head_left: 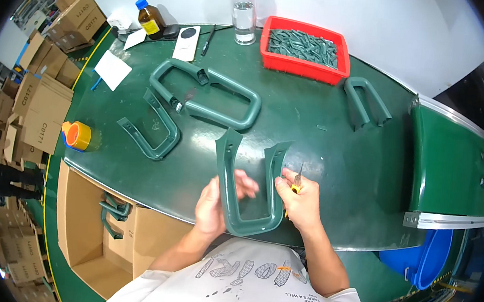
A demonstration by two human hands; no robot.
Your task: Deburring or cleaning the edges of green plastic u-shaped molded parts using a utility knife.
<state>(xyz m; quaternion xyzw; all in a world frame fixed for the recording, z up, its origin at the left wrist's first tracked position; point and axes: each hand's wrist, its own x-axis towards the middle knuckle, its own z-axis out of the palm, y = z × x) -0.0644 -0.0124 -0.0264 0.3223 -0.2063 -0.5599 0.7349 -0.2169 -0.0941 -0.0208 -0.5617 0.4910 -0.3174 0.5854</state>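
Note:
A dark green U-shaped plastic handle (250, 223) is raised above the near edge of the table, its two flared ends pointing away from me. My right hand (301, 199) pinches its right leg and also grips a yellow-handled trimming knife (296, 184), thin blade pointing up. Behind the left leg is my left hand (214, 206), its slightly blurred fingers apart and showing through the handle's opening. Farther away lie two interlocked-looking U handles (230, 121), another handle (164, 147) to the left, and one more (367, 101) at the far right.
A red bin (303, 73) of small green pieces stands at the back, beside a clear bottle (243, 22). Brown bottle (150, 19), phone (186, 42), pen (208, 40) and tape roll (79, 135) lie leftward. An open carton (97, 224) holding handles is at lower left; a blue bin (425, 262) is right.

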